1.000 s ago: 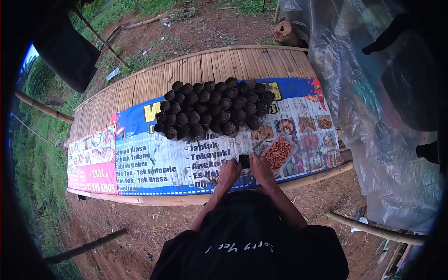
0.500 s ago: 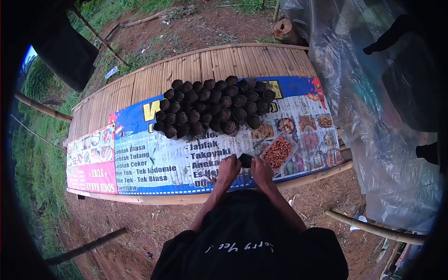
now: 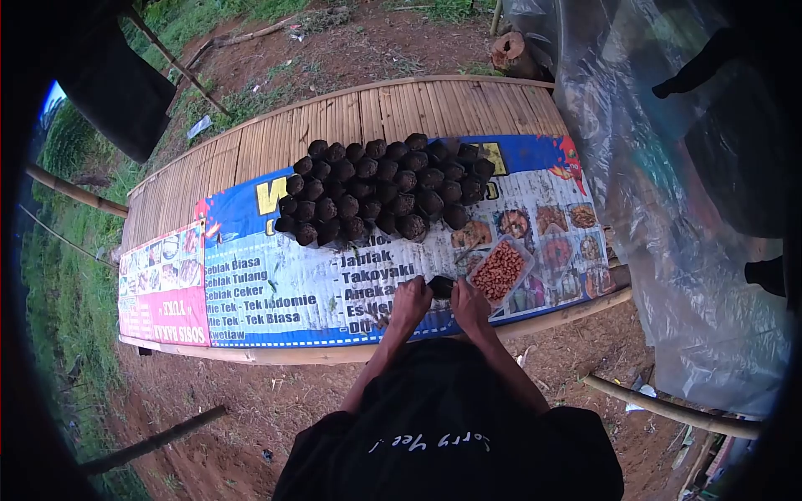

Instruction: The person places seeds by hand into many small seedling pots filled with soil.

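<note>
Our left hand (image 3: 411,302) and right hand (image 3: 469,302) close from either side on a small black soil-filled plastic seedling bag (image 3: 440,287), which sits at the near edge of the surface (image 3: 276,138), a slatted bamboo platform covered by a printed blue and white food banner (image 3: 276,292). Just right of it lies a clear plastic tray of reddish-brown seeds (image 3: 499,271), and farther off stands the packed block of filled black seedling bags (image 3: 384,192). We judge this bag is being prepared or seeded; next, we think, comes a steady grip and setting it upright beside that block.
</note>
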A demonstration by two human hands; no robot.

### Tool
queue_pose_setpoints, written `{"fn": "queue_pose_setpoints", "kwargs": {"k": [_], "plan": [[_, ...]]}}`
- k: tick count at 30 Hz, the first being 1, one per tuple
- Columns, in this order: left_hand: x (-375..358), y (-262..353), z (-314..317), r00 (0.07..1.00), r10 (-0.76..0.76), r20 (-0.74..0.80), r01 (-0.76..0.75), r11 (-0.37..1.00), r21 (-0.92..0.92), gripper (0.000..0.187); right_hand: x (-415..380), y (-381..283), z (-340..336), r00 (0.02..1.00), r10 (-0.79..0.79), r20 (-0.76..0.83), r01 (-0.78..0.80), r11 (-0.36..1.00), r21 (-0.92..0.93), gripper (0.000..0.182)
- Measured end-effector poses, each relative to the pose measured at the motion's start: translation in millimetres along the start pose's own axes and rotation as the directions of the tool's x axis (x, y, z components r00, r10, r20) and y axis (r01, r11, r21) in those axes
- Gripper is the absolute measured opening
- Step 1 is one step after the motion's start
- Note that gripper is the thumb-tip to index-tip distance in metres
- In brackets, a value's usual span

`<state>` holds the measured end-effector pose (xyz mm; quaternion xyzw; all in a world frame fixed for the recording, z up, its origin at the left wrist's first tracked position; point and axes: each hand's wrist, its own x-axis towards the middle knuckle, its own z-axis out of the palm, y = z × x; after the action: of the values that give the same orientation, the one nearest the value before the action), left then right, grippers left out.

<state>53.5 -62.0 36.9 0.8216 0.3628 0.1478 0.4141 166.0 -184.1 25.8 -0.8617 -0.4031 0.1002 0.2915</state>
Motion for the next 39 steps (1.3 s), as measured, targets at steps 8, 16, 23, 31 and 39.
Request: {"fn": "queue_pose_setpoints", "kwargs": {"k": [8, 16, 23, 31, 39], "plan": [[2, -2, -8, 1.000, 0.016, 0.014, -0.015, 0.998, -0.068, 0.017, 0, 0, 5, 1.000, -0.009, -0.017, 0.010, 0.999, 0.038, 0.022], [2, -7, -3, 0.999, 0.028, 0.024, -0.029, 0.999, 0.031, 0.016, -4, 6, 11, 1.000, 0.015, 0.007, -0.014, 0.999, -0.042, 0.021], [4, -14, 6, 0.996, 0.073, 0.056, -0.076, 0.996, 0.048, 0.019, -22, 15, 22, 0.999, 0.022, -0.028, -0.027, 0.979, -0.204, 0.024], [-8, -13, 9, 1.000, 0.009, 0.020, -0.010, 0.999, 0.051, 0.033, -28, 18, 10, 1.000, -0.002, -0.016, 0.000, 0.990, -0.143, 0.032], [-26, -23, 26, 0.990, -0.090, 0.109, 0.067, 0.978, 0.197, 0.044, 2, 16, 2, 0.993, -0.042, 0.111, 0.061, 0.984, -0.170, 0.032]]}}
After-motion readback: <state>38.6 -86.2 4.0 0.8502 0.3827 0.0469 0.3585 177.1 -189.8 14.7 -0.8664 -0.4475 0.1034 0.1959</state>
